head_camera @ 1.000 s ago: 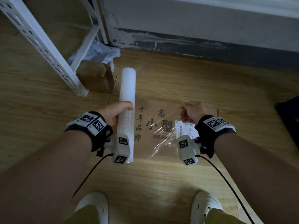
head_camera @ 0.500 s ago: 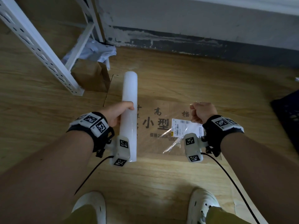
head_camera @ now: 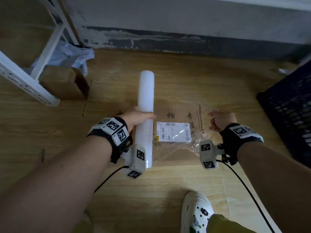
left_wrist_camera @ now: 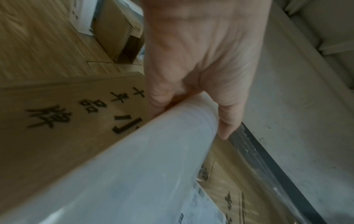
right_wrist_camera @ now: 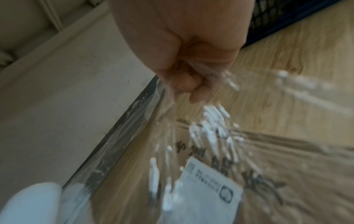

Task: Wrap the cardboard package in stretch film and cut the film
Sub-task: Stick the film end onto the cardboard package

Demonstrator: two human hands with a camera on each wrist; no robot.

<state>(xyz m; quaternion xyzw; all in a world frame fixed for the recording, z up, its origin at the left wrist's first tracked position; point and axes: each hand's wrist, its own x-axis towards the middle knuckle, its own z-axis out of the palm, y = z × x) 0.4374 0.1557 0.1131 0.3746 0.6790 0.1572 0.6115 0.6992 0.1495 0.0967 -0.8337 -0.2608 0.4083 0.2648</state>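
L hand [head_camera: 137,118]: we've got fingers curled round the stretch film roll [head_camera: 145,115] – roll points toward 12 o'clock, held over the package's left part.
R hand [head_camera: 220,121]: fisted on the gathered film end [head_camera: 196,140], at 3 o'clock from the roll.
Film: clear sheet spans btw both hands, above the white label [head_camera: 174,132].
Cardboard package [head_camera: 183,113]: flat on the wood floor [head_camera: 168,185] – under the film.
Other stuff: dark crate [head_camera: 289,105] at 3 o'clock, white rack [head_camera: 25,81] w/ a brown box [head_camera: 65,84] at 10 o'clock.
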